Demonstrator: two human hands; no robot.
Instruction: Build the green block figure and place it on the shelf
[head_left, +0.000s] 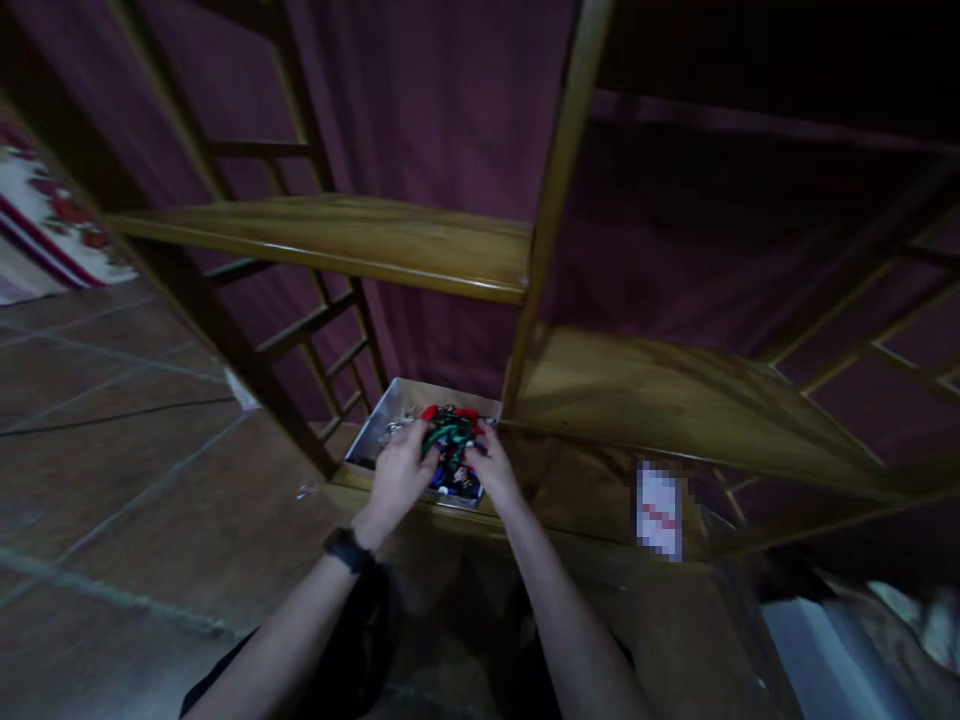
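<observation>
Wooden shelf unit [360,235] with a shallow metal tray [375,425] on its lowest board. Left hand [401,475] and right hand [495,475] each curl around a red, green and blue bundle [450,435]. The bundle lies inside the tray, not lifted out.

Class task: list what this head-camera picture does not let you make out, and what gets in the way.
Head view: what the red-green-blue bundle is; small, dim.
Head view: whether left hand and right hand grip it; fingertips sink into it.
Head view: front of the metal tray; hands cover it.
Head view: white patch right of the hands; pixelated.
Head view: pale object, bottom right; blurred, cut by the edge.
</observation>
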